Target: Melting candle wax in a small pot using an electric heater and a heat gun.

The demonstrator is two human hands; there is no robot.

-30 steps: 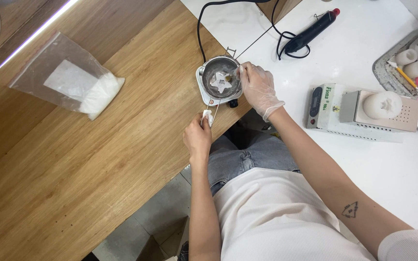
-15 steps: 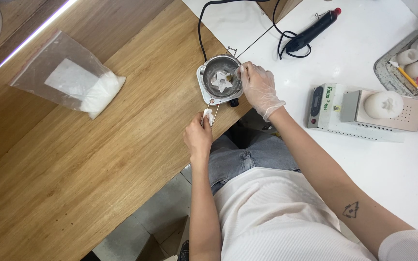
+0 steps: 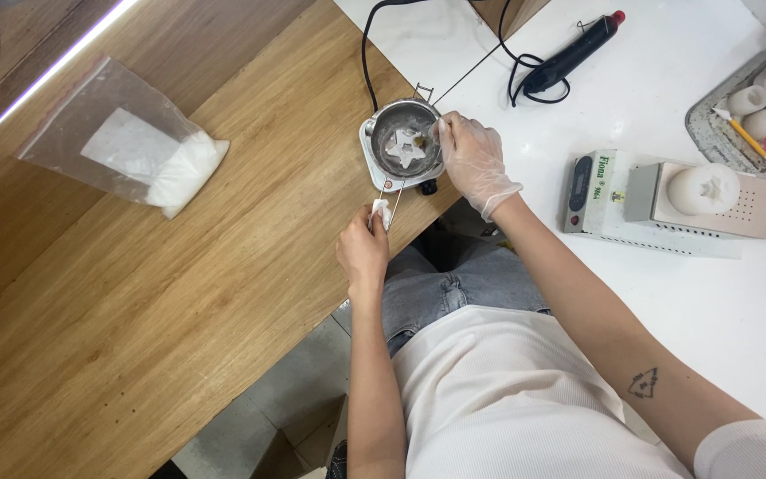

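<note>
One gloved hand, one bare hand

The right hand (image 3: 474, 160) wears a thin, see-through disposable glove that ends at the wrist; the left hand (image 3: 363, 253) is bare. The person wears a cream ribbed short-sleeved top and faded blue jeans. A small triangle tattoo marks the right forearm.

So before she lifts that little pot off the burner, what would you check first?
1. Left hand grips the pot's wire handle through a white pad: ok.
2. Gloved right hand steadies the pot at its rim: ok.
3. White lump in the pot fully melted: not ok, it looks solid.
4. Burner sits near the wooden table edge: judge with care.
5. Burner switched off: cannot tell.
</note>
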